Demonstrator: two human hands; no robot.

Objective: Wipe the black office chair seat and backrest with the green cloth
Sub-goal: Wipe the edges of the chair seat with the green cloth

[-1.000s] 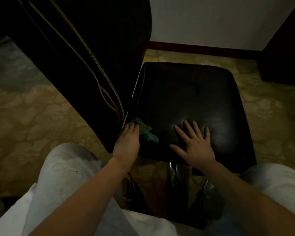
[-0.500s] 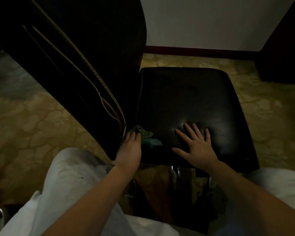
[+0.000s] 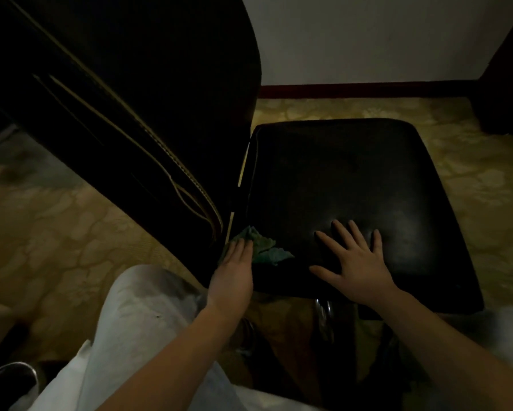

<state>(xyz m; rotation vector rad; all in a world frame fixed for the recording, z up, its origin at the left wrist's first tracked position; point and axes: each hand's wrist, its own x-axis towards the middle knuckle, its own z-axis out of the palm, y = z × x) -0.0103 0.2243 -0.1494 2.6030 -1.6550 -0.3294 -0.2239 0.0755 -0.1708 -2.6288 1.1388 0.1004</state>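
Presently, the black backrest [image 3: 136, 96] stands tilted just left of the left fingers. The black seat [image 3: 353, 179] extends ahead of and beneath both sets of fingers. The right hand [image 3: 359, 268] lies flat on the seat, fingers splayed and released. The left hand [image 3: 234, 277] presses straight, released fingers onto the green cloth [image 3: 267, 252], which lies crumpled under and just right of those fingertips, beside the backrest.

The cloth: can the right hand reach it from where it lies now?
Probably yes. The right hand lies flat on the seat beside the cloth, with only bare seat between them; the left hand covers just the cloth's left part.
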